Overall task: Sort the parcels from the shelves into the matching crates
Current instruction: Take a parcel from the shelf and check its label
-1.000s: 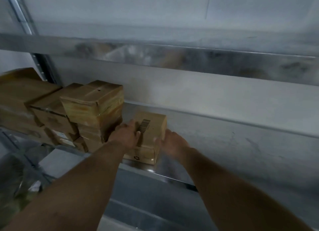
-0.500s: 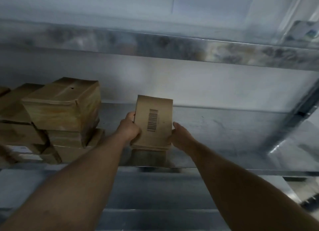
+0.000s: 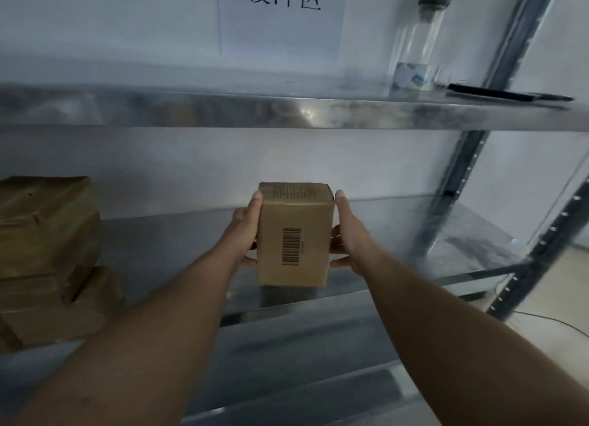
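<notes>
A small brown cardboard parcel (image 3: 294, 234) with a black barcode on its facing side is held up in front of the metal shelf (image 3: 398, 231), clear of its surface. My left hand (image 3: 245, 231) grips its left side, thumb at the lower edge and fingers up the side. My right hand (image 3: 347, 234) grips its right side the same way. A stack of brown parcels (image 3: 47, 256) sits at the left end of the same shelf. No crates are in view.
An upper metal shelf (image 3: 287, 107) carries a clear bottle (image 3: 416, 43) and a dark flat object (image 3: 506, 94). A white paper sign (image 3: 280, 14) hangs on the wall. Grey perforated uprights (image 3: 462, 170) stand at the right. A lower shelf edge (image 3: 287, 346) runs beneath my arms.
Both hands lifted the parcel off the shelf, turned it upright with its barcode toward me and raised it. The view rose and shifted right, showing the upper shelf and sign.
</notes>
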